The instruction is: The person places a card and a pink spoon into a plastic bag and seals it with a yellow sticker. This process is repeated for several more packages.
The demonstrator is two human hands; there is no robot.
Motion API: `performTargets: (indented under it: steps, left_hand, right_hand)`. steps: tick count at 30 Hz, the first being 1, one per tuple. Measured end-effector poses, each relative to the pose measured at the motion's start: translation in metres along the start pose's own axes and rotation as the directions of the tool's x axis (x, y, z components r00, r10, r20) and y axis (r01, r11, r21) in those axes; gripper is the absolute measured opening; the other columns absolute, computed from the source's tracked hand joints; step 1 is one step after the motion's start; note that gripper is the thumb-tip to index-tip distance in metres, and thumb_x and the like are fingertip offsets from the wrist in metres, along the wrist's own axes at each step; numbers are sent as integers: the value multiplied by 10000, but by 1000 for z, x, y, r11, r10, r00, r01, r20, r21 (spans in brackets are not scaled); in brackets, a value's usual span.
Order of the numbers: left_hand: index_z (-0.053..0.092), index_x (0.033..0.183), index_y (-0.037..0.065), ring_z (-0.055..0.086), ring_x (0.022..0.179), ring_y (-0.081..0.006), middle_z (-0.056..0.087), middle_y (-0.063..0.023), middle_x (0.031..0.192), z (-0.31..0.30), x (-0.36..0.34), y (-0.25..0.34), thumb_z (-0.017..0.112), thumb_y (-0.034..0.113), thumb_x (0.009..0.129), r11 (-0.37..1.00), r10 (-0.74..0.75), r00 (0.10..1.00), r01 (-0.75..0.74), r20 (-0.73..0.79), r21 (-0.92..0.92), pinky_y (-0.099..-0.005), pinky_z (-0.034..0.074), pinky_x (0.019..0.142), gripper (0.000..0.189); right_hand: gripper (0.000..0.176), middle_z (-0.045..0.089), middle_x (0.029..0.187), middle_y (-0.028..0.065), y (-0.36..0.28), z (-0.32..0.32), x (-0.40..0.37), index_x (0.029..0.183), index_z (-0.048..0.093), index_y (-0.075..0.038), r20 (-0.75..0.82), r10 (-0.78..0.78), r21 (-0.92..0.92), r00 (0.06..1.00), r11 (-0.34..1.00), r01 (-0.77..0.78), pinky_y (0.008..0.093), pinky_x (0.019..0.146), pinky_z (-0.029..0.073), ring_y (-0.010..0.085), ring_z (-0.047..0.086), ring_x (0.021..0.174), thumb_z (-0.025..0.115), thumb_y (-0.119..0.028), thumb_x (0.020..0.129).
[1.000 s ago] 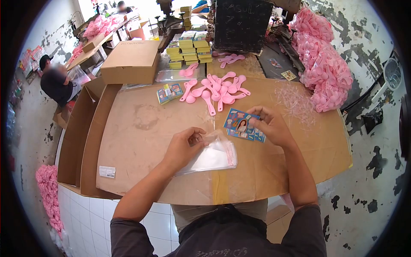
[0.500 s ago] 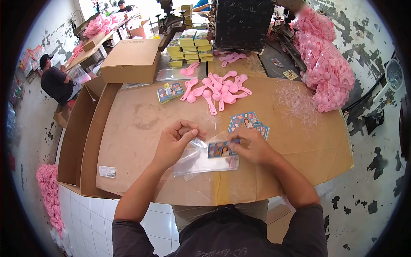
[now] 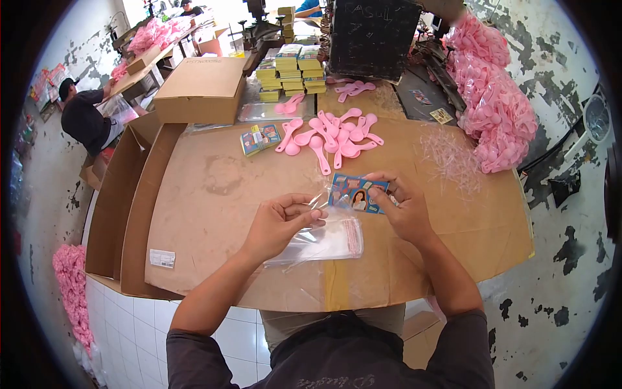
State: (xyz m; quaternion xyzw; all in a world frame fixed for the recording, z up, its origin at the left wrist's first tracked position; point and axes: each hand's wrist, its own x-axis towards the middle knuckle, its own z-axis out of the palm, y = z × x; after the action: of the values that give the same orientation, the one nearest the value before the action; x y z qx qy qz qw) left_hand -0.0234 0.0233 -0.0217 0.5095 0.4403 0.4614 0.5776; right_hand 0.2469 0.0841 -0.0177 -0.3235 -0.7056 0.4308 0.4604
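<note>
My left hand (image 3: 285,223) is closed, thumb against fingers, on a thin clear plastic bag (image 3: 329,201) whose edge rises beside the card. In my right hand (image 3: 403,209), thumb on top and fingers behind, is a blue printed card (image 3: 350,194) with a portrait on it. The card's left edge is right at the bag's edge. Below both hands lies a pile of clear plastic bags (image 3: 324,245), partly hidden by my left hand. Beyond the hands, several pink measuring spoons (image 3: 330,133) lie heaped next to a banded stack of cards (image 3: 260,139).
Cardboard (image 3: 214,214) covers the table. A closed carton (image 3: 199,84) and stacked card bundles (image 3: 291,68) stand at the back. Clear plastic strips (image 3: 450,155) lie right, near bagged pink spoons (image 3: 495,97). An open box (image 3: 126,214) borders the left; another person (image 3: 84,120) sits beyond.
My right hand has moved the card up and away from the bag pile, over where loose cards lay. My left hand has shifted right, drawing up the clear bag.
</note>
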Motion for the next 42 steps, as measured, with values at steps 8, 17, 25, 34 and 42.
performTargets:
  steps: [8, 17, 25, 34, 42]
  left_hand:
    - [612, 1285, -73, 758, 930, -197, 765, -171, 1054, 2, -1, -6, 707, 85, 983, 999, 40, 999, -40, 8, 15, -304, 616, 805, 354]
    - [579, 1375, -28, 743, 991, -170, 755, -130, 1114, 9, -9, -2, 663, 105, 1017, 993, 57, 990, -70, 132, 96, -269, 577, 813, 391]
    - [489, 1473, 11, 740, 992, -178, 756, -133, 1115, 9, -11, 4, 626, 74, 1030, 998, 64, 987, -67, 144, 18, -283, 559, 828, 468]
    - [488, 1448, -8, 745, 971, -184, 755, -142, 1069, 12, -12, -7, 608, 37, 1024, 988, 124, 975, -140, 184, 73, -310, 590, 846, 443]
    - [487, 1466, -8, 737, 987, -171, 756, -132, 1090, 13, -14, 1, 636, 52, 1019, 977, 113, 975, -144, 194, 155, -290, 589, 825, 475]
  right_hand:
    - [188, 676, 1033, 49, -16, 8, 1, 1150, 687, -34, -83, 34, 220, 996, 975, -15, 275, 740, 505, 108, 639, 882, 660, 0, 967]
    - [243, 670, 1003, 67, -31, 7, 9, 1177, 720, -48, 208, -229, -308, 951, 908, 285, 302, 729, 509, 145, 637, 866, 688, -9, 939]
    - [234, 667, 980, 94, -38, -3, 15, 1172, 717, -39, 174, -182, -225, 968, 949, 219, 313, 753, 519, 187, 656, 865, 692, -19, 940]
    - [235, 686, 959, 95, -49, 9, 11, 1148, 716, -47, 71, -171, -309, 983, 933, 184, 328, 716, 515, 202, 654, 822, 733, -33, 914]
    - [264, 716, 954, 90, -45, 6, 12, 1161, 709, -49, 238, -199, -307, 951, 913, 268, 322, 702, 522, 205, 660, 770, 753, -47, 901]
